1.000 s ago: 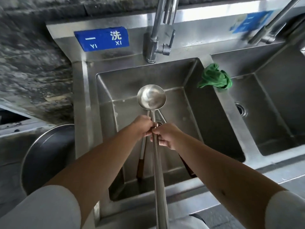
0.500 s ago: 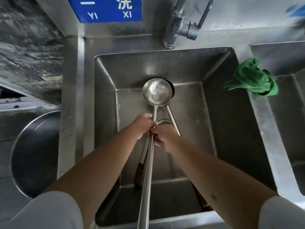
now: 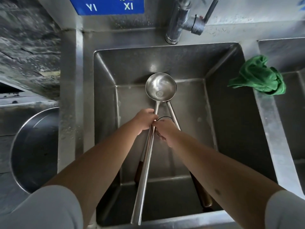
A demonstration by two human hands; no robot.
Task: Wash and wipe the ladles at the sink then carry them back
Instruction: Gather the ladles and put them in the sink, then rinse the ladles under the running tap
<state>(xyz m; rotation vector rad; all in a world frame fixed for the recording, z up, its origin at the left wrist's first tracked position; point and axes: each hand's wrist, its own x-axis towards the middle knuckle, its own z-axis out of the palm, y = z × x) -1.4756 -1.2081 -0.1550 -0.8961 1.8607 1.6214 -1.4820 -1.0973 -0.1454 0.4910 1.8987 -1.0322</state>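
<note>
A long steel ladle is held over the left sink basin, bowl up and pointing away from me. My left hand grips its handle from the left. My right hand touches the same handle from the right, fingers closed around it. Two more ladles with brown wooden grips lie in the basin beneath: one handle runs right of the held ladle, the other grip shows under my left forearm. Their bowls are hidden behind the held ladle.
A crumpled green cloth lies on the divider between the two basins. The tap stands behind the left basin. A second basin is at the right. A large round steel bowl sits at the left.
My view has come closer and tilted down over the basin. The held ladle has dropped lower into the basin; both hands stay on its handle.
</note>
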